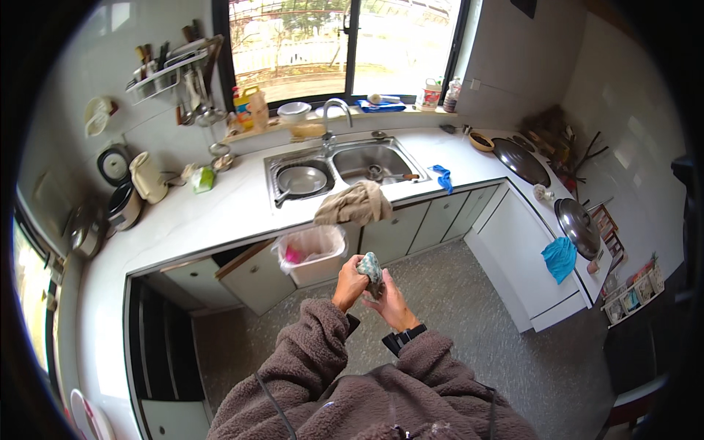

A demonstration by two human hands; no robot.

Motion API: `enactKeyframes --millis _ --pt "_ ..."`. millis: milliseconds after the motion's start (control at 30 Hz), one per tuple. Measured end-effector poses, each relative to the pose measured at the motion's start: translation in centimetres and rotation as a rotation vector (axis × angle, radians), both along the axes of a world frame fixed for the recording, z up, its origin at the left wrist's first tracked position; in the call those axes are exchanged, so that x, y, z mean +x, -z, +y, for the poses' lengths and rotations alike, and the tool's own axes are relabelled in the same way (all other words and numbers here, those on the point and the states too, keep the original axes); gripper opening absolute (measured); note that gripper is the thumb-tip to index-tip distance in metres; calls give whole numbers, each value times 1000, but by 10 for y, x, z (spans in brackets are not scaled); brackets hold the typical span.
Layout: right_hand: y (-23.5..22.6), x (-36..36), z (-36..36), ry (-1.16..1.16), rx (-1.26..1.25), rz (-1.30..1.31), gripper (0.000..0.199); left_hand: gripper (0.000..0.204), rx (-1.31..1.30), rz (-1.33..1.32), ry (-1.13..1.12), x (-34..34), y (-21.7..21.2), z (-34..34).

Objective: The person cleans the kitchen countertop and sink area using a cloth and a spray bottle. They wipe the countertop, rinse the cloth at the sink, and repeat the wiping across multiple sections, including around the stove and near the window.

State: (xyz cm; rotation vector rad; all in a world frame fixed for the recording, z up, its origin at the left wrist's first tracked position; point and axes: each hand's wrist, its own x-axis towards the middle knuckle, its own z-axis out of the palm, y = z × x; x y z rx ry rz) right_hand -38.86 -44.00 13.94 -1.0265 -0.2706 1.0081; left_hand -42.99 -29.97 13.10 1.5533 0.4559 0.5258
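Note:
In front of my chest, above the floor, I hold a small crumpled cloth (371, 268), pale blue and white with a darker lower part. My left hand (350, 284) is closed around its left side. My right hand (396, 303), with a black band at the wrist, presses against its lower right side, fingers partly hidden behind it. Just beyond my hands stands a white bin (314, 273) with a liner and something pink inside. A brown towel (355, 203) hangs over the counter's front edge, out of reach of both hands.
Ahead is a double sink (370, 163) with a pan (301, 180) in its left basin. A cupboard door (258, 276) stands ajar left of the bin. Large lids (578, 229) and a blue cloth (559, 259) lie on the right counter; a kettle (149, 178) stands left.

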Motion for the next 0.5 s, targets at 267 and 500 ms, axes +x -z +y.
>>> enactKeyframes --millis 267,500 --pt "15 229 96 21 309 444 47 53 -363 -230 176 213 -21 61" --pt "-10 403 188 276 313 101 25 74 -714 -106 -114 319 -23 130"
